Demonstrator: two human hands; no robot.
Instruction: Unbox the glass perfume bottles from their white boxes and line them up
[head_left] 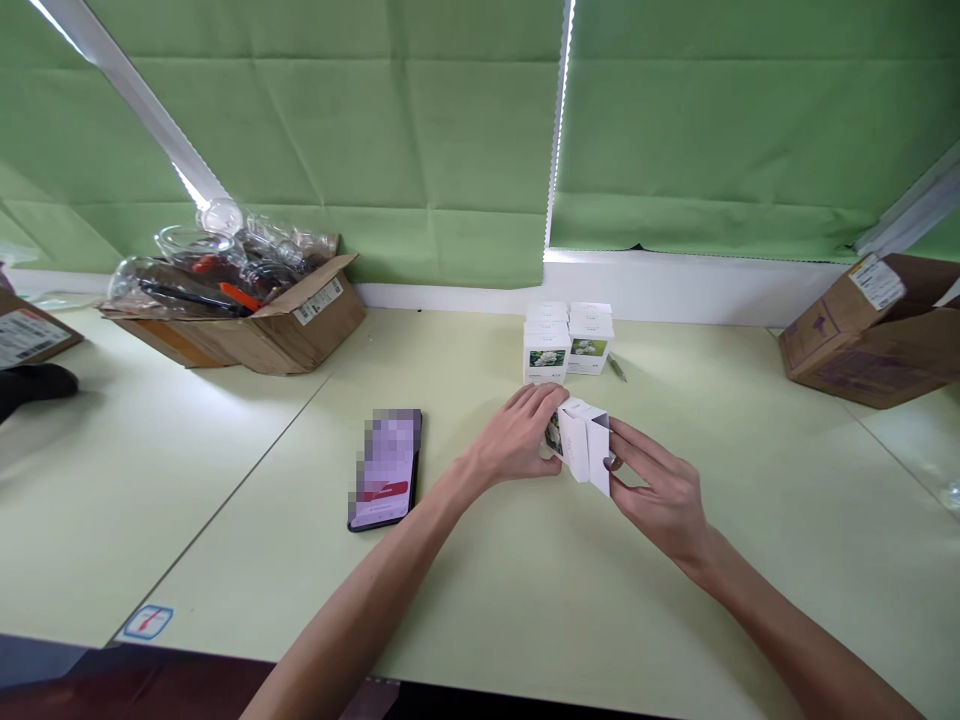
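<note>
A small white carton with a flower picture on one side is tilted between my hands above the table. My left hand grips its left end, fingers over the top and thumb below. At the right end my right hand pinches a white flap that stands out from the carton. What is inside the carton is hidden. Just behind my hands, several matching white cartons stand close together in two rows, flower pictures facing me. A pen lies to their right.
Left of my forearm a phone lies screen up on the pale green table. An open cardboard box full of plastic-wrapped items stands at the back left. Another cardboard box is at the right. Green blinds hang behind.
</note>
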